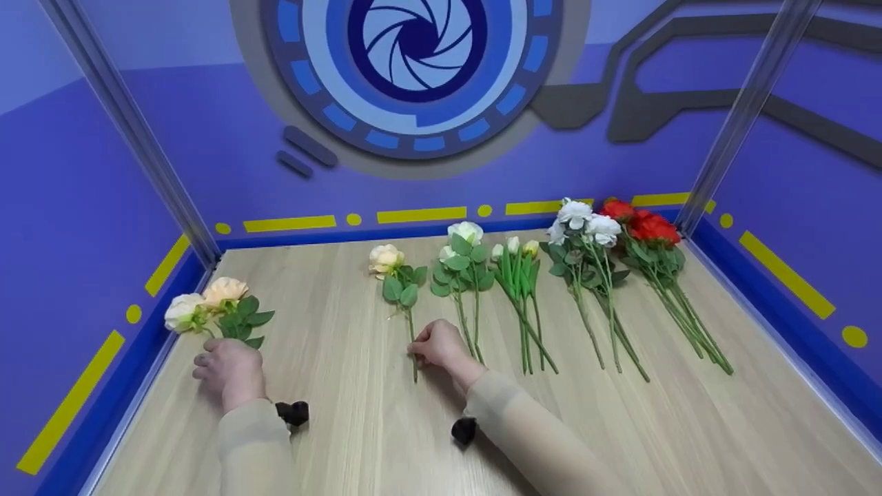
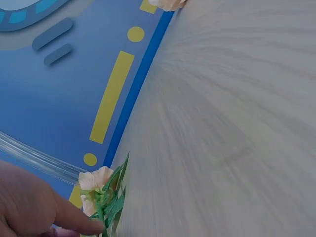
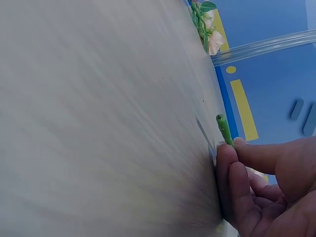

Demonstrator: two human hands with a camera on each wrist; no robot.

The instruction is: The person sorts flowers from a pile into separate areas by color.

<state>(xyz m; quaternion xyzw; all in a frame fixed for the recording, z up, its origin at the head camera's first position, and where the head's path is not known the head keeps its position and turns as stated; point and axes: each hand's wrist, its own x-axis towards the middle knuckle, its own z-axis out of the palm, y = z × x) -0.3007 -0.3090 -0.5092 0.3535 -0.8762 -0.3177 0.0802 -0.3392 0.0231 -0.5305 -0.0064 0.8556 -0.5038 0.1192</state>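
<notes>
At the table's left side lie cream and peach roses [image 1: 224, 292] with green leaves. My left hand [image 1: 234, 372] grips them just below the blooms; in the left wrist view its index finger [image 2: 76, 219] lies against the green stem [image 2: 101, 215]. The lower stems are hidden by the hand. Near the middle is a single peach rose [image 1: 386, 259], bloom toward the back wall. My right hand [image 1: 441, 344] pinches its stem between thumb and fingers low down, and the cut stem end [image 3: 224, 128] pokes out past the fingertips in the right wrist view.
Right of the single rose lie white roses [image 1: 466, 235], white and yellow tulips [image 1: 513, 275], white flowers [image 1: 576, 213] and red flowers [image 1: 651, 227], in a row with stems toward me. Blue-purple panels [image 1: 186, 151] wall the wooden table [image 1: 331, 386] at back and sides.
</notes>
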